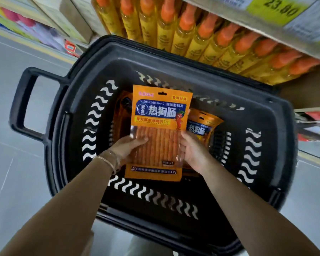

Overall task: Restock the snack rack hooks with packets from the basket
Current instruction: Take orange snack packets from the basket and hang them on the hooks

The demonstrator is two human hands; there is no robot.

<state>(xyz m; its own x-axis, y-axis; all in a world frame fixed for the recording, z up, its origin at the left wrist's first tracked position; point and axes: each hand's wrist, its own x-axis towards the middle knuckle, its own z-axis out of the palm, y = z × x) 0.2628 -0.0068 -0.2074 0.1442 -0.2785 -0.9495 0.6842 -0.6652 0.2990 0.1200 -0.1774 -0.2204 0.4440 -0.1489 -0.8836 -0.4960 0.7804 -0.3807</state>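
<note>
Packet (158,130) held flat above the basket (174,58), face up, hang hole at its far edge. Left hand (127,147) and right hand (194,150) each curl fingers around a lower side edge, probably to keep it square for hooking. More packets (203,126) lie below. Rack hooks not in view.

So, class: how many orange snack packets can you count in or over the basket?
3. One front packet held in both hands over the basket, one right packet lying behind it, one left packet mostly hidden behind it. More may lie underneath.
</note>
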